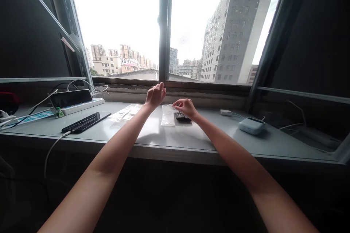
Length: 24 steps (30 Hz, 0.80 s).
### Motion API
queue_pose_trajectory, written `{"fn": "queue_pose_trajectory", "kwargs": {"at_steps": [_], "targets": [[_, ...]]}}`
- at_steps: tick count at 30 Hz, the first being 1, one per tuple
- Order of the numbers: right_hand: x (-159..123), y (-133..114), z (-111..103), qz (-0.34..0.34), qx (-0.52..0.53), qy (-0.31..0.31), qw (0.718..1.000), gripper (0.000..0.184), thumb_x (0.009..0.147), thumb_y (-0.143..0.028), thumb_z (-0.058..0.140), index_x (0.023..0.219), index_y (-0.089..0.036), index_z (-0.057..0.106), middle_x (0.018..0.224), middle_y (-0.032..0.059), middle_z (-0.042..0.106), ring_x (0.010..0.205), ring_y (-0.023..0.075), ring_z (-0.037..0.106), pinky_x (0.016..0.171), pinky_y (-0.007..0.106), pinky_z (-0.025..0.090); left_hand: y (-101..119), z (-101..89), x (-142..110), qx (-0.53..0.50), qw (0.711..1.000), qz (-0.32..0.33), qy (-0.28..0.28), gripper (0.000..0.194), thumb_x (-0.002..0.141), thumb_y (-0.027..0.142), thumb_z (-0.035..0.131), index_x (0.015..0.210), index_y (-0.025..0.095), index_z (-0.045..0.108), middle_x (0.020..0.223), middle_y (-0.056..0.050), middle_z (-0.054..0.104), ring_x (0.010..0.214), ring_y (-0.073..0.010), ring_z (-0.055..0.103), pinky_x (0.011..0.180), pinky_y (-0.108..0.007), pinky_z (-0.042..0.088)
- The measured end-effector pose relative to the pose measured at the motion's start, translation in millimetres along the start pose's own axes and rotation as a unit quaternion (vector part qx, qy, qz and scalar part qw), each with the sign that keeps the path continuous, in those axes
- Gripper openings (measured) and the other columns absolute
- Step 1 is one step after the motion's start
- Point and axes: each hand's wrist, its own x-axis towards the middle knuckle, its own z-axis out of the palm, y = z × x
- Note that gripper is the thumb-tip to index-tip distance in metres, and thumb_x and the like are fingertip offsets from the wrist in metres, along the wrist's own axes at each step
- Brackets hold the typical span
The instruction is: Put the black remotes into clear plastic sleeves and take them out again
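Observation:
A clear plastic bag (167, 116) lies flat on the desk between my two hands. The thumb and fingertips of my right hand (187, 107) are pinched together at its upper right corner. Under that hand sits a small black device with keys (180, 116), partly covered by the palm and wrist. My left hand (155, 95) is raised above the desk near the window ledge, its fingers curled closed; whatever may be in them is hidden. Left of the bag, more clear plastic bags (127, 112) are spread out, partly behind my left forearm.
At the left are a black phone (86, 122) on a cable, a propped dark-screened device (71, 98), a white power strip (83, 106) and a small green bottle (59, 112). To the right lie a white charger (225, 112) and a pale blue case (252, 125). A window stands behind.

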Motion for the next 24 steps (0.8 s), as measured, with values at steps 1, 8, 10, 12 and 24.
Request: {"fn": "queue_pose_trajectory", "kwargs": {"at_steps": [1, 8, 10, 12, 24], "targets": [[1, 2, -3, 0.029, 0.011, 0.029, 0.999, 0.010, 0.078, -0.017, 0.067, 0.083, -0.018, 0.077, 0.073, 0.0024, 0.072, 0.065, 0.0145, 0.064, 0.067, 0.025, 0.049, 14, -3.2, -1, -0.010, 1.000, 0.013, 0.012, 0.041, 0.102, 0.034, 0.026, 0.122, 0.014, 0.055, 0.111, -0.014, 0.065, 0.101, -0.0247, 0.062, 0.085, -0.032, 0.043], [7, 15, -19, 0.163, 0.138, 0.163, 0.963, 0.010, 0.076, -0.022, 0.072, 0.072, -0.016, 0.064, 0.069, 0.0038, 0.068, 0.062, 0.0174, 0.065, 0.047, 0.025, 0.052, 62, 13.2, -15, -0.043, 0.995, 0.077, -0.050, 0.050, 0.098, 0.050, 0.036, 0.084, 0.015, 0.069, 0.081, -0.014, 0.070, 0.084, -0.0262, 0.068, 0.074, -0.032, 0.043], [6, 15, -18, 0.172, 0.143, 0.164, 0.961, 0.018, 0.076, -0.026, 0.074, 0.069, -0.017, 0.060, 0.069, 0.0039, 0.067, 0.061, 0.0171, 0.065, 0.047, 0.025, 0.052, 60, 20.4, -17, -0.056, 0.994, 0.061, -0.065, 0.045, 0.098, 0.045, 0.037, 0.082, 0.017, 0.068, 0.081, -0.011, 0.071, 0.081, -0.0245, 0.068, 0.072, -0.030, 0.043], [5, 14, -16, 0.174, 0.130, 0.153, 0.964, 0.024, 0.076, -0.030, 0.075, 0.067, -0.018, 0.057, 0.069, 0.0041, 0.066, 0.060, 0.0173, 0.064, 0.047, 0.026, 0.052, 56, 24.1, -18, -0.068, 0.994, 0.045, -0.068, 0.035, 0.097, 0.039, 0.039, 0.089, 0.020, 0.068, 0.083, -0.008, 0.072, 0.081, -0.0229, 0.068, 0.071, -0.028, 0.043], [5, 23, -11, 0.154, 0.014, 0.011, 0.988, 0.011, 0.079, -0.018, 0.055, 0.080, -0.022, 0.045, 0.059, -0.0034, 0.057, 0.052, 0.0142, 0.056, 0.052, 0.024, 0.043, 64, 19.3, -31, -0.168, 0.981, 0.079, -0.059, 0.020, 0.092, 0.036, 0.050, 0.096, 0.020, 0.062, 0.086, -0.005, 0.070, 0.080, -0.0221, 0.067, 0.072, -0.028, 0.044]]}}
